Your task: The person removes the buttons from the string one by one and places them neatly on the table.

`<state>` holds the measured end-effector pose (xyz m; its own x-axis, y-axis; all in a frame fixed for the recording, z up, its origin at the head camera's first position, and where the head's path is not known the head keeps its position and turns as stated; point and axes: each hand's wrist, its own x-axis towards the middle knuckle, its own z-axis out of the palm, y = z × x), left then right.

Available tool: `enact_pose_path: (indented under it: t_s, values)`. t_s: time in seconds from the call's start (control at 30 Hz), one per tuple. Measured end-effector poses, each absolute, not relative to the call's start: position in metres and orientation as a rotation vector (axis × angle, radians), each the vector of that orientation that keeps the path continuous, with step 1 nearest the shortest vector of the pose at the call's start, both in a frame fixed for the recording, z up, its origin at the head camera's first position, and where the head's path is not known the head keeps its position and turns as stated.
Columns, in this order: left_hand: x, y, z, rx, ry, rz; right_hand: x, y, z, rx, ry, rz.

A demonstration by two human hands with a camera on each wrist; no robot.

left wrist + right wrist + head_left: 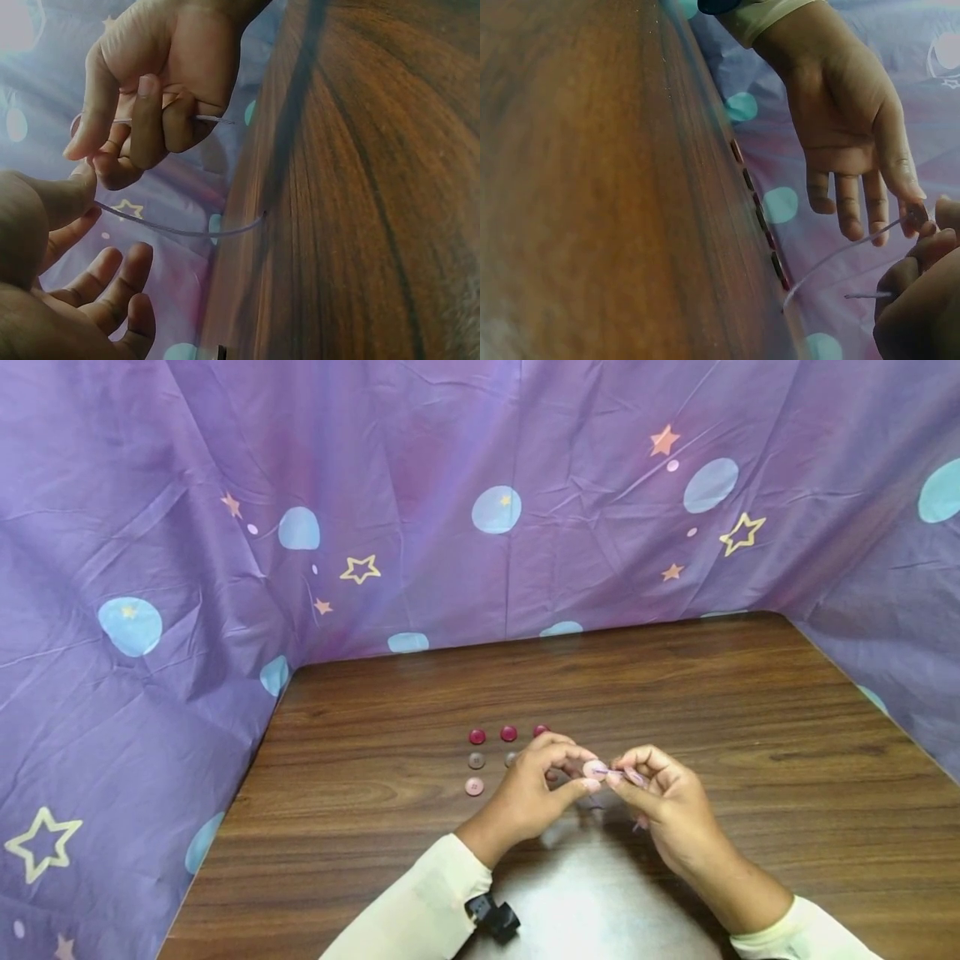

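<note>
Thumb and forefinger of the left hand (525,787) pinch a pale pink button (593,769), the other fingers loosely spread. Just beside those fingertips, the right hand (678,817), fingers curled, pinches a lilac cord (172,229) at the button; one length droops below the left fingers. Past the left knuckles, red buttons (508,733) and grey buttons (476,761) lie on the wooden table (360,860).

From here I see the left arm (420,897) and right arm (798,931) angled inward. The left hand (528,789) pinches, its spare fingers (129,281) loosely bent and spread; the right hand (671,802) pinches close by, its other fingers curled palmward.
</note>
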<state>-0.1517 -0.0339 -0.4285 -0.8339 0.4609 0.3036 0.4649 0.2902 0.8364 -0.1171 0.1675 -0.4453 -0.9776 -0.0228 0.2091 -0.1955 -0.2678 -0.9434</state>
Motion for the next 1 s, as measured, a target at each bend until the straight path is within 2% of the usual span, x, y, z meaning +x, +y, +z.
enact_pose_path:
  t_s: [0.4, 1.0]
  values:
    - [-0.1549, -0.0368, -0.4287, -0.905, -2.487, -1.632, -0.1140, 0.1690, -0.4433, 0.106, -2.106, 2.132]
    - [-0.1543, -0.0368, -0.4259, -0.888, -2.500, -1.653, -0.1144, 0.1706, -0.4445, 0.304, -1.918, 2.350]
